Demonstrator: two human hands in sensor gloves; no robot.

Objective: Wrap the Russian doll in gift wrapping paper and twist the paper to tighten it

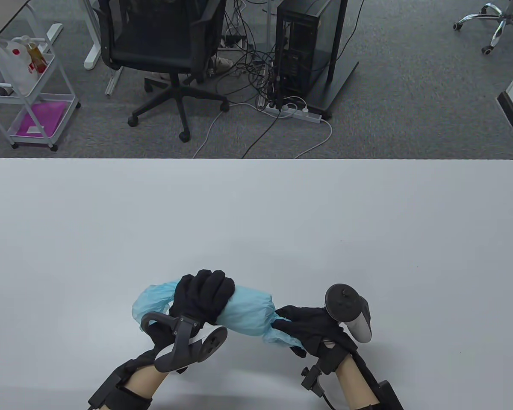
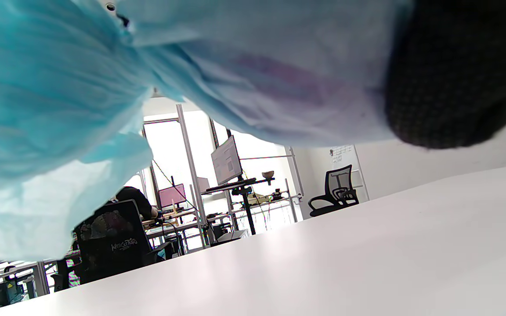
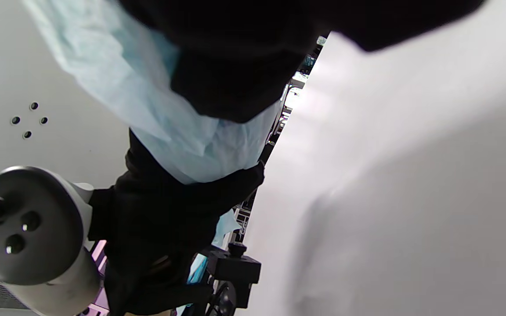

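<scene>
A bundle of light blue wrapping paper [image 1: 246,314] lies sideways just above the white table [image 1: 256,222], near its front edge. The doll is inside, visible only as a faint pink shape through the paper [image 2: 279,79] in the left wrist view. My left hand [image 1: 201,299] grips the bundle around its middle from above, fingers curled over it. My right hand [image 1: 301,326] pinches the gathered right end of the paper [image 3: 169,127]. The loose left end of the paper [image 1: 147,303] sticks out past my left hand.
Beyond the table's far edge are a black office chair [image 1: 162,55], a computer tower [image 1: 299,51] with tangled cables, and a white cart [image 1: 25,94] at the far left.
</scene>
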